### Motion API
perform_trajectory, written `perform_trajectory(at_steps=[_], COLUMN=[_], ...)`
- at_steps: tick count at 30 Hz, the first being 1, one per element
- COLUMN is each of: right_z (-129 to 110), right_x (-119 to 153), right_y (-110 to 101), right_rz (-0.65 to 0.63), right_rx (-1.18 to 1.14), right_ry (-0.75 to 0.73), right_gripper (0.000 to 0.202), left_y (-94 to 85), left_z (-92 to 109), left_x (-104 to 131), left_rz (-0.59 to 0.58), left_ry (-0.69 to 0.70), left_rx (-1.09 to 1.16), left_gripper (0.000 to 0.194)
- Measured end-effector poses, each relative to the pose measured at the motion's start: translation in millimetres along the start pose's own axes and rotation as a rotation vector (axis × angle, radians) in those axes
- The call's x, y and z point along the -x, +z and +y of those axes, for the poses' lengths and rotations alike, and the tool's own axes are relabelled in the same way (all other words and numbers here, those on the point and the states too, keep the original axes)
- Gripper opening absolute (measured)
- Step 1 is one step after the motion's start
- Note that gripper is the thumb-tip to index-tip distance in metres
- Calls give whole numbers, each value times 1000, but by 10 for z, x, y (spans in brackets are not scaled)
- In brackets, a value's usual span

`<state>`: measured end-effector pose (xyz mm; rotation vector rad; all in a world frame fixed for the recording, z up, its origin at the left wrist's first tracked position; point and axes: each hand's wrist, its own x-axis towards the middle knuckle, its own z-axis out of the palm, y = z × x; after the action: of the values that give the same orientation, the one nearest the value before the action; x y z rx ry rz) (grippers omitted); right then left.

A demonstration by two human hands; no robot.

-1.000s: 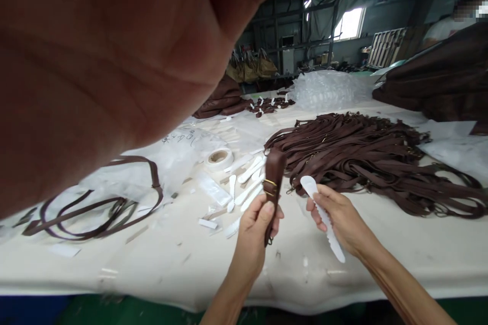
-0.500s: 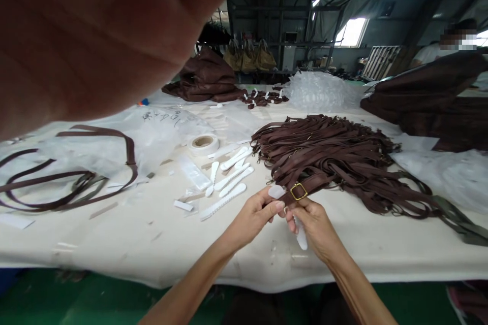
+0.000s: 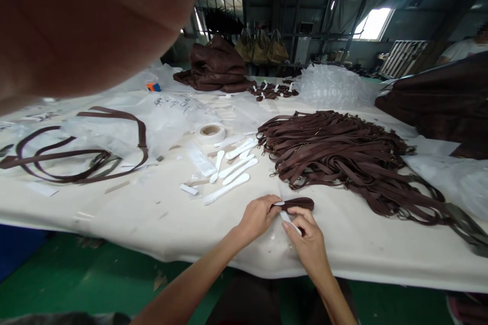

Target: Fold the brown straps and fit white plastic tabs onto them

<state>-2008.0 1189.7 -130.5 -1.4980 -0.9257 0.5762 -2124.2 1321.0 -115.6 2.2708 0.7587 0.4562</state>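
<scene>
My left hand (image 3: 260,219), near the table's front edge, is closed on a folded dark brown strap (image 3: 304,204). Its loop points to the right. A white toothed strip (image 3: 286,217), like a plastic cable tie, lies against the strap at the fingertips. My right hand (image 3: 310,237) pinches the strip's lower end between thumb and fingers, just under the loop. To the left lie several loose white toothed strips (image 3: 240,170). A large heap of brown straps (image 3: 335,147) with brass-coloured fittings lies behind my right hand.
A roll of white tape (image 3: 210,133) and clear plastic bags (image 3: 179,111) lie on the pale tabletop (image 3: 145,213). Loose brown straps (image 3: 114,177) curl at left. Brown leather (image 3: 217,63) is piled behind. Blurred skin (image 3: 84,25) close to the camera blocks the upper left.
The strap between my hands, with its brass buckle showing before, now appears as a compact folded loop. My right hand has shifted its grip along the white strip. The view has moved somewhat.
</scene>
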Motion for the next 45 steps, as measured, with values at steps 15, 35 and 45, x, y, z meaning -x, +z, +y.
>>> perform_trajectory(at_steps=[15,35,45], right_z=[-1,-45,-143], right_x=[-100,-374,-453], right_y=[136,237,93], right_rz=[77,2,-40], right_rx=[-337,155,233], right_ry=[407,294,316], right_gripper=[47,13,12], left_y=[-5,46,50], left_z=[75,-22,-52], left_x=[17,64,63], left_rz=[2,16,22], left_ry=[-88,-25,12], left_rx=[3,28,0], left_gripper=[21,23,18])
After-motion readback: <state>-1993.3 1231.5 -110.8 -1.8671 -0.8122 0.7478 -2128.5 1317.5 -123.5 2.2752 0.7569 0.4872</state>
